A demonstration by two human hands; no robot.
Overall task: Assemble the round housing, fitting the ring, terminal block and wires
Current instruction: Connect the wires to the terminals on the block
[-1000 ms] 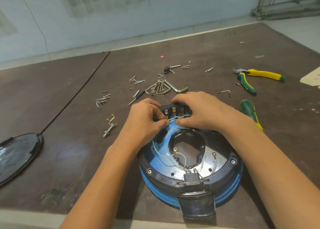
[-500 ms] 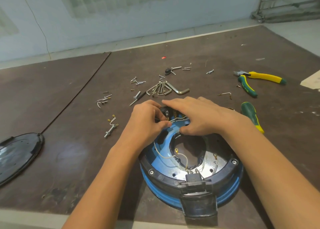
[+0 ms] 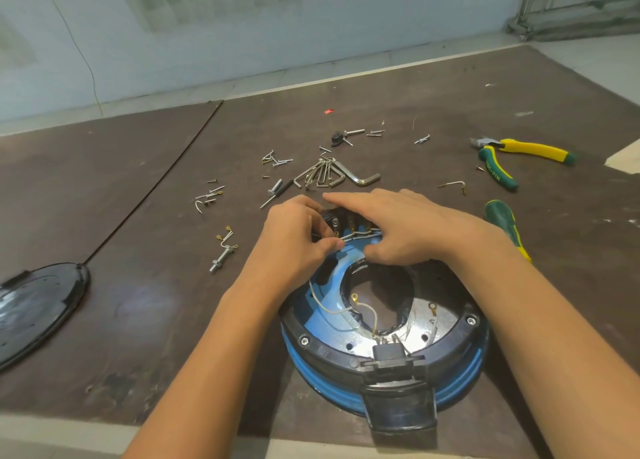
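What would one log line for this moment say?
left hand: pinches wire | right hand: fingers flat over terminal block | stage: wiring housing

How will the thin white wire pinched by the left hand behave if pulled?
Probably floppy: the white wire bends loosely from the left hand toward the terminal block. Likely light and easily kinked, being so thin.
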